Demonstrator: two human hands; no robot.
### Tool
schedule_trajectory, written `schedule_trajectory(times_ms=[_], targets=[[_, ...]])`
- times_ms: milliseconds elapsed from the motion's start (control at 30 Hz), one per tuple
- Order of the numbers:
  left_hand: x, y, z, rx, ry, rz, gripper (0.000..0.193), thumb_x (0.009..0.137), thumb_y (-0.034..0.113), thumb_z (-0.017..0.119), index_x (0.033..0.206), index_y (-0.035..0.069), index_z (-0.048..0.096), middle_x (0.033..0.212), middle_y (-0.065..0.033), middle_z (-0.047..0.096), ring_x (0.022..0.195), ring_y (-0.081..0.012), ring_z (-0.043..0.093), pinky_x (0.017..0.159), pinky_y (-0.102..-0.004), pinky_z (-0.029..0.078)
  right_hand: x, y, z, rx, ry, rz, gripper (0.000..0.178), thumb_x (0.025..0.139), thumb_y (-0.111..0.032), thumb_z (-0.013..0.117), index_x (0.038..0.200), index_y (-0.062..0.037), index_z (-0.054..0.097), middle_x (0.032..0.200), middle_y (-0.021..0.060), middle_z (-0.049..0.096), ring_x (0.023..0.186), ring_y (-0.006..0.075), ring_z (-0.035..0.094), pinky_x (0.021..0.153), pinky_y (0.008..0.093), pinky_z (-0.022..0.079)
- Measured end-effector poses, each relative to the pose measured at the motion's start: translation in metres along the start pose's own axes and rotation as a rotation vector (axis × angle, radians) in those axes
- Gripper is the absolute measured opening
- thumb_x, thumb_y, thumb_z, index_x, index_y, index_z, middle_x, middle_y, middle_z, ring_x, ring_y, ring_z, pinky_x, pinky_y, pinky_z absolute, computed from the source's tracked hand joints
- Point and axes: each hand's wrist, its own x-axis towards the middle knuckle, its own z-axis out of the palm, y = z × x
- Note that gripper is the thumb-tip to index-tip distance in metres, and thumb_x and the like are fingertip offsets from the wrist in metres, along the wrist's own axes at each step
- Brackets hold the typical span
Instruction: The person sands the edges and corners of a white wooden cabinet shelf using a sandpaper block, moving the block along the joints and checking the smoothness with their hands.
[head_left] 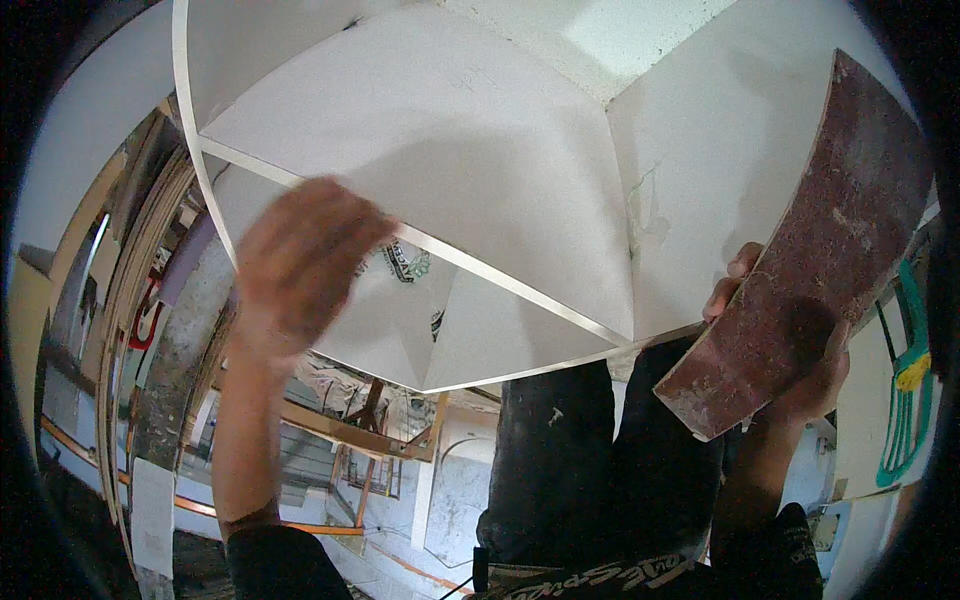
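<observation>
My right hand [812, 385] grips a reddish-brown, rectangular board [825, 235] with a scuffed, dusty face. Its fingertips show at the board's left edge, and the thumb side lies along the lower right. In front of me is a white box-like cabinet [470, 120], with a thin white panel edge [520, 290] running slantwise across it. My left hand [305, 270] is at that edge toward the left, fingers bent and smeared by motion. Whether it grips the panel, I cannot tell.
Long boards and strips [135, 290] are stacked along the left. Below the cabinet is a wooden frame [350, 425] among clutter on the floor. A green plastic item [905, 400] with a yellow part is at the far right. My dark-trousered legs are beneath the cabinet edge.
</observation>
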Motion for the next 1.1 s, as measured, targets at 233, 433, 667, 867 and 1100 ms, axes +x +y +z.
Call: schedule_trajectory(times_ms=[233, 433, 667, 867, 1100], targets=[[0.006, 0.042, 0.038, -0.172, 0.080, 0.050, 0.043, 0.064, 0.006, 0.074, 0.107, 0.009, 0.076, 0.097, -0.0048, 0.071, 0.088, -0.0254, 0.069, 0.081, -0.0396, 0.060, 0.006, 0.003, -0.011, 0.040, -0.060, 0.003, 0.094, 0.082, -0.060, 0.064, 0.142, 0.0054, 0.032, 0.123, 0.0235, 0.045, 0.105, 0.0379, 0.058, 0.073, 0.0396, 0.060], [0.014, 0.042, 0.036, -0.123, 0.028, 0.115, 0.040, 0.064, 0.008, 0.076, 0.104, 0.009, 0.074, 0.095, -0.0026, 0.069, 0.087, -0.0238, 0.067, 0.076, -0.0373, 0.058, 0.005, 0.002, 0.007, -0.032, 0.019, -0.075, 0.094, 0.083, -0.063, 0.060, 0.141, 0.0057, 0.031, 0.123, 0.0237, 0.045, 0.103, 0.0369, 0.059, 0.074, 0.0384, 0.060], [0.024, 0.031, 0.029, -0.068, 0.030, 0.131, 0.034, 0.060, 0.010, 0.078, 0.093, 0.008, 0.073, 0.090, -0.0035, 0.069, 0.085, -0.0235, 0.066, 0.071, -0.0363, 0.056, 0.008, 0.001, 0.008, 0.010, 0.010, -0.088, 0.100, 0.080, -0.066, 0.060, 0.139, 0.0087, 0.030, 0.122, 0.0234, 0.045, 0.104, 0.0358, 0.059, 0.075, 0.0380, 0.061], [0.023, 0.010, 0.022, -0.006, 0.027, 0.169, 0.023, 0.066, 0.017, 0.077, 0.088, 0.010, 0.073, 0.092, -0.0011, 0.068, 0.084, -0.0219, 0.065, 0.069, -0.0346, 0.056, 0.010, -0.001, 0.010, 0.013, -0.004, -0.082, 0.100, 0.082, -0.066, 0.059, 0.138, 0.0116, 0.031, 0.122, 0.0244, 0.046, 0.104, 0.0358, 0.059, 0.075, 0.0388, 0.058], [0.004, -0.007, -0.010, 0.108, 0.130, -0.044, 0.019, 0.071, 0.006, 0.074, 0.090, 0.007, 0.073, 0.092, -0.0064, 0.071, 0.087, -0.0279, 0.066, 0.079, -0.0394, 0.054, 0.012, 0.007, 0.013, 0.000, 0.059, -0.122, 0.086, 0.089, -0.062, 0.052, 0.135, 0.0100, 0.041, 0.121, 0.0235, 0.056, 0.094, 0.0341, 0.064, 0.076, 0.0378, 0.056]])
